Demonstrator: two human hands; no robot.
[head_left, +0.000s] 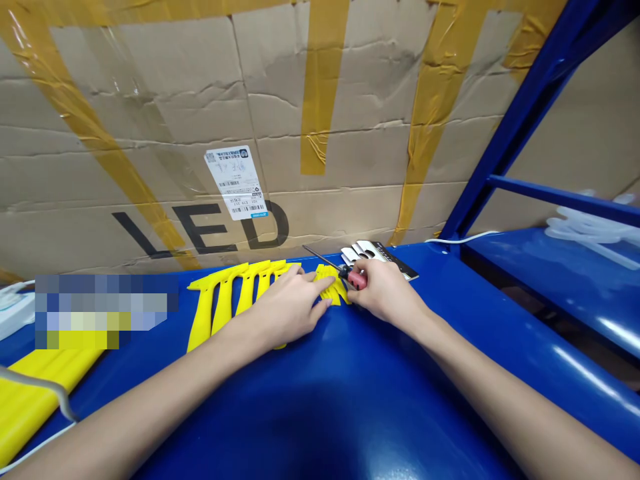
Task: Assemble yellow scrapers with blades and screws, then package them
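My right hand (387, 290) is closed around the red and black handle of a screwdriver (357, 278), whose thin metal shaft points up and to the left. Just left of it, my left hand (293, 300) reaches over the blue surface (320, 400) with its fingers stretched out and apart. Its fingertips touch or hover over a small cluster of flat yellow pieces (330, 288); which of the two I cannot tell. Beneath and beside that hand lies a row of several long yellow plastic parts (223, 300) with angled tops, partly hidden by the hand.
Behind stands a large taped cardboard box (360, 167) marked LED, bearing a white label (237, 183). White and black cards (387, 257) lie beyond my right hand. A large yellow piece (45, 380) and a white cable (45, 387) are at left. A blue rack post (505, 140) rises at right.
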